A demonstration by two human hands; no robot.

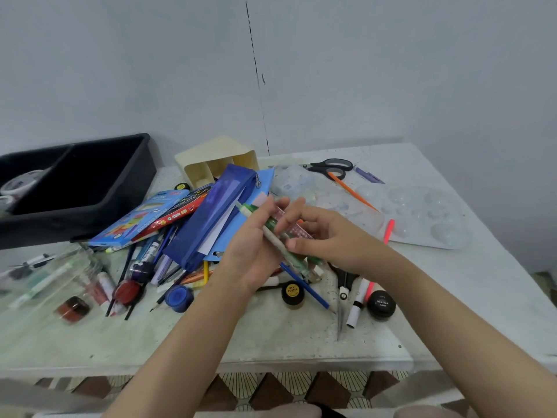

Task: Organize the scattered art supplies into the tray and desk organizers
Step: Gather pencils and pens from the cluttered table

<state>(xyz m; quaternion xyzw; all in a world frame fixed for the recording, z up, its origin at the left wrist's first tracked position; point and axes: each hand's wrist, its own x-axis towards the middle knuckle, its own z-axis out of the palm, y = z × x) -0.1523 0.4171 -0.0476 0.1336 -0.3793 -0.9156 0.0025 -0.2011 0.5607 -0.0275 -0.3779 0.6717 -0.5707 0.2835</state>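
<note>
My left hand [251, 254] is shut on a bundle of pens and markers [272, 235], green and white ones among them, held above the table's middle. My right hand [324, 236] touches the same bundle from the right, fingers curled around it. A black tray [99, 188] stands at the back left with tape rolls in its left compartment. The cream desk organizer [211, 162] lies tipped on its side behind a blue pencil pouch [211, 218]. Pencils, pens and paint pots lie scattered under my hands.
Black scissors [330, 167] and a clear paint palette [422, 215] lie at the back right. A clear jar [51, 285] lies on its side at the left. Black paint pots [381, 304] and a white marker [357, 303] sit near the front. The table edge runs close below.
</note>
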